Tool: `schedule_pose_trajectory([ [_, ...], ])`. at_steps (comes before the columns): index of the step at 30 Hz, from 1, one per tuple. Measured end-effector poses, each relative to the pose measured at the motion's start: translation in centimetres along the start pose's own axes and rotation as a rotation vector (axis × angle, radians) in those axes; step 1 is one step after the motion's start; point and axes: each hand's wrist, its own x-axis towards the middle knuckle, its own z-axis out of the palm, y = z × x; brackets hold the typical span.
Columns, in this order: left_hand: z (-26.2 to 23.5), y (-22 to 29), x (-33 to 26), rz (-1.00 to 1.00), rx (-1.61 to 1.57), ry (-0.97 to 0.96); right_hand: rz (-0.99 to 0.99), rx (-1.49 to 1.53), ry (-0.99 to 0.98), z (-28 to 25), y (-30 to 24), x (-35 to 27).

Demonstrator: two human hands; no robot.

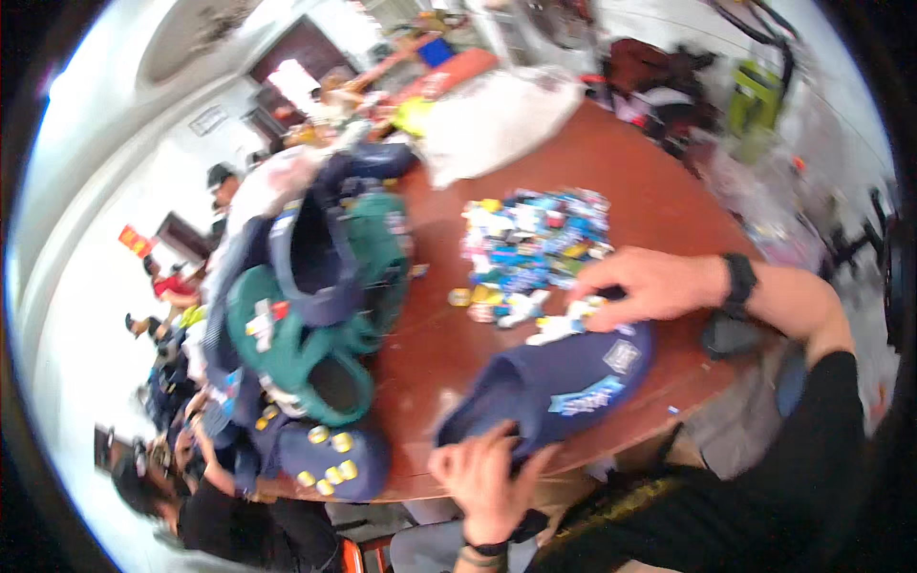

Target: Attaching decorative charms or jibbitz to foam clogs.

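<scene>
A dark navy clog [521, 382] lies on its side on the reddish-brown table, its toe toward the right. Two charms decorate it: a light-blue one [585, 399] and a whitish square [621, 357]. At the clog's heel and opening, my left hand [489, 477] grips the edge with bent fingers. Just beyond the toe, my right hand [645, 286] has its fingers and thumb closed around a white charm [564, 325], somewhat blurred. Past the fingertips spreads a pile of small colourful shoe charms [540, 234], with a few loose ones at its near side.
Green clogs [287, 329] and navy clogs [315, 253] are heaped on the left, one navy clog [334, 461] bearing yellow charms. A white sack [501, 119] lies at the table's far side. Another person [224, 506] sits at the left; others are behind. Plastic bags [764, 191] stand at right.
</scene>
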Motion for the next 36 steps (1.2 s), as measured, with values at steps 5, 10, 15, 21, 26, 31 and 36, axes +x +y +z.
schedule_pose_trajectory([
  [5, 0.8, 0.2, 0.0, -0.028, -0.084, 0.201, 0.184, 0.008, 0.007, -0.2, -1.4, 0.4],
  [10, 0.7, -0.1, 0.2, -0.001, -0.150, 0.253, 0.278, 0.018, 0.007, 0.9, 0.3, 1.1],
  [15, 1.1, 0.0, 0.1, -0.010, -0.127, 0.290, 0.261, 0.357, 0.086, 1.1, 0.6, 2.3],
  [21, 1.0, 0.1, 0.1, -0.016, -0.108, 0.314, -0.241, -0.372, -0.255, 0.1, -2.3, 3.3],
  [26, 1.1, 0.1, 0.1, -0.021, -0.109, 0.320, -0.136, -0.222, -0.331, 0.2, -2.0, 5.1],
  [31, 1.3, 0.0, 0.0, -0.022, -0.135, 0.339, -0.056, -0.386, -0.210, 1.0, -0.7, 5.5],
  [36, 1.1, -0.1, 0.1, -0.023, -0.135, 0.329, 0.276, 0.054, 0.010, 1.4, -0.2, 5.5],
])
